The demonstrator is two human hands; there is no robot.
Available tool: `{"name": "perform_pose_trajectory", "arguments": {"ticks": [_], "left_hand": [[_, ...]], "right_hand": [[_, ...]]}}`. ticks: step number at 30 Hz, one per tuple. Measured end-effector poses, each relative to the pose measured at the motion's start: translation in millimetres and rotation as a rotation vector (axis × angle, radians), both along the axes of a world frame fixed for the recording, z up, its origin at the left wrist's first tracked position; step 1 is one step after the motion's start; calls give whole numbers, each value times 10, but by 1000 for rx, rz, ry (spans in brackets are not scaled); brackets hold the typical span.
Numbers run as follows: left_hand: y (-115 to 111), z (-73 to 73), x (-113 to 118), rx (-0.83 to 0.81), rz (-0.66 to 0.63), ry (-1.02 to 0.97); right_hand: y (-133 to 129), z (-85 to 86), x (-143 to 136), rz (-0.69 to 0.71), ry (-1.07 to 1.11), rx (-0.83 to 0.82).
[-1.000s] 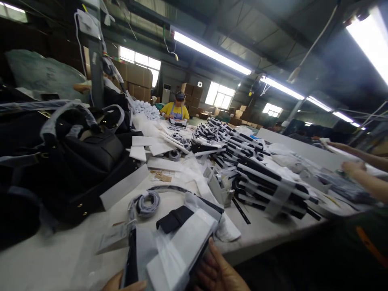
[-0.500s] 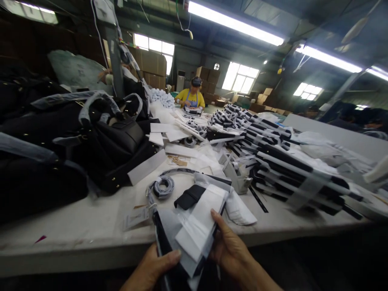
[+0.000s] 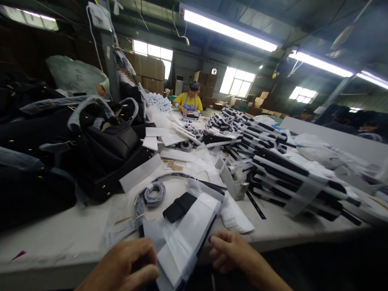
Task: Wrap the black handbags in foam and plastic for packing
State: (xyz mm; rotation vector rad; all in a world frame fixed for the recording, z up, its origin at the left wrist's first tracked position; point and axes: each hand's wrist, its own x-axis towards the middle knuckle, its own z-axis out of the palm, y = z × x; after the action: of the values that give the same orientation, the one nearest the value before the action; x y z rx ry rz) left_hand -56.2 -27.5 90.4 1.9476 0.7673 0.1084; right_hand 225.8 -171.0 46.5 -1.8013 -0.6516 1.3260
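A flat black bag (image 3: pixel 217 208) wrapped in clear film, with white sheets on its face, lies over the table's front edge. A small black folded piece (image 3: pixel 179 207) rests on its upper part. My left hand (image 3: pixel 129 258) is at the bag's lower left edge, fingers loosely curled with a gap to the thumb. Just off the right edge is my right hand (image 3: pixel 228 250), fingers curled together; what they hold, if anything, is hidden. A film-wrapped coiled strap (image 3: pixel 154 194) lies left of the bag, above a clear packet with a tag (image 3: pixel 119 233).
Black handbags (image 3: pixel 110 141) with wrapped handles crowd the left. Film-wrapped flat black goods (image 3: pixel 291 178) are piled at right, near a grey bin (image 3: pixel 233 182) and white sheets (image 3: pixel 238 216). A co-worker in yellow (image 3: pixel 188 103) sits at the far end.
Both hands have loosened from the bag's sides. The left has moved left and its fingers have curled; the right thumb has come off the white sheets. The bag lies flatter.
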Motion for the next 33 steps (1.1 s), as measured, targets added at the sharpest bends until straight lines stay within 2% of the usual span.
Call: {"name": "perform_pose_trajectory", "arguments": {"ticks": [2,5,7,9,11,13,16,21,28,33], "left_hand": [[90,106,266,163,45,-46],[246,110,754,321,54,-68],[333,67,1045,388,4,-13],[388,37,1254,441,-11,67],[413,34,1375,487,-16,136],[421,45,1432,508,-30,165],[422,39,1474,458,-27,133],[385,-48,1566,361,40,145],[282,-99,1672,366,53,217],[211,-204,1706,384,115,182]], "right_hand": [[31,125,217,32,-381,95],[220,296,451,-20,-754,353],[392,306,563,-75,-920,497],[541,207,652,-114,-1035,583],[627,39,714,-126,-1007,573],[640,-131,739,-127,-883,541],[577,-282,723,-128,-761,569],[498,-288,680,-120,-693,610],[494,-336,694,-96,-674,626],[484,-348,698,-82,-672,623]]}}
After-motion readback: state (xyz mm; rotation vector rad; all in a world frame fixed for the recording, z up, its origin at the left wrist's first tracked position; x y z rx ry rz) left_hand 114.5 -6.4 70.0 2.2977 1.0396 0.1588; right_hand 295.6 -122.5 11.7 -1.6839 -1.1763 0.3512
